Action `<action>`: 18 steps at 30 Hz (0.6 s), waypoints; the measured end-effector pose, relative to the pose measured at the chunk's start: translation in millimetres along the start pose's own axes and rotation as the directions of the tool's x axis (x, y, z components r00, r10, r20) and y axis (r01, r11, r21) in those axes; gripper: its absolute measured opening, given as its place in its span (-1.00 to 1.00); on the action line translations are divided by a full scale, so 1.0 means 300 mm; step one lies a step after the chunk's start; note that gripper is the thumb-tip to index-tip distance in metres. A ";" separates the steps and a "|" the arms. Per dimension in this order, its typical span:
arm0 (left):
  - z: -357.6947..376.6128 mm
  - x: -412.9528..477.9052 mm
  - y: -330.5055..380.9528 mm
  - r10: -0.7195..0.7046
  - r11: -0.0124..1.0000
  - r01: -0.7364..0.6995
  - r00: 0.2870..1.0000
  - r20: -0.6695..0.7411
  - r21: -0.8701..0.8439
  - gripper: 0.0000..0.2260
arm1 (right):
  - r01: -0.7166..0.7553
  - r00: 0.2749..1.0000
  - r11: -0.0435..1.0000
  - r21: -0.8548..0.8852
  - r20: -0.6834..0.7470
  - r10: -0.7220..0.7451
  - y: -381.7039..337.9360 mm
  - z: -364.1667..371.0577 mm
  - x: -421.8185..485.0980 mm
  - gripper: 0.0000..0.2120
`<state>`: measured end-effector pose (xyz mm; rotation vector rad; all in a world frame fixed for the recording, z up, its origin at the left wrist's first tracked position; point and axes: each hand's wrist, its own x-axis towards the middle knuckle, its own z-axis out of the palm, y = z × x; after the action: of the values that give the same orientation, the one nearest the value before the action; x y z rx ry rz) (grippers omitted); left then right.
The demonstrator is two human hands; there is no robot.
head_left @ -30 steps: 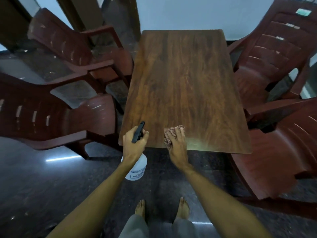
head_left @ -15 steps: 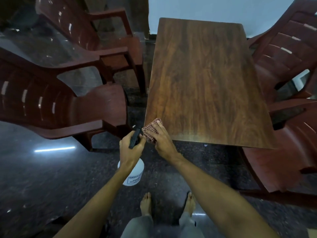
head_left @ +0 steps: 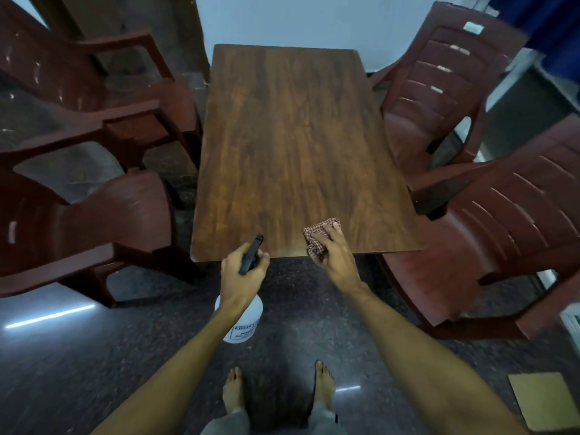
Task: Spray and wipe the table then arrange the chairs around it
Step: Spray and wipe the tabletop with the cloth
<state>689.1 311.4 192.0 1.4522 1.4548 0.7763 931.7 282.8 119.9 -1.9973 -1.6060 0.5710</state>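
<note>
Logged table (head_left: 288, 136) at centre of view, long axis running away from the body. Found checked cloth (head_left: 315, 230) on its near edge, right of middle, partly bunched and hanging over the lip. Pinned there by right hand (head_left: 334, 259): fingers extended and slightly spread, pressing flat rather than pinching; thumb hidden. Judged a wiping hold, with load spread across the fabric for sweeps along the edge. Noted left hand (head_left: 241, 277) just short of the near edge, left of middle, fingers curled round the black trigger head of spray bottle (head_left: 243, 321). White body hanging below the hand, off the table, nozzle aimed at the top. Judged kept ready for another squirt during wiping. Counted 4 red plastic seats, all angled and askew: far left chair (head_left: 125, 114), near left chair (head_left: 94, 221), far right chair (head_left: 433, 98), near right chair (head_left: 502, 230). Not yet arranged. Recorded bare feet (head_left: 233, 390) on dark polished floor (head_left: 94, 356), and tan sheet (head_left: 536, 400) at lower right. Compared with 0.5 s ago: cloth and right hand shifted from the near left corner, beside the left hand, to right of middle. Hands now well apart; hold on bottle unchanged. Read as 1 rightward stroke.
</note>
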 end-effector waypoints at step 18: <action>0.576 -0.161 0.031 0.065 0.996 -0.076 0.983 0.170 0.056 -0.80 | -0.117 0.965 0.990 -0.081 -0.244 0.094 0.406 -0.233 -0.308 -0.21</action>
<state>844.6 236.6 141.4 1.5844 1.3155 0.6402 1047.7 162.8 99.0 -2.1399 -1.4098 0.2818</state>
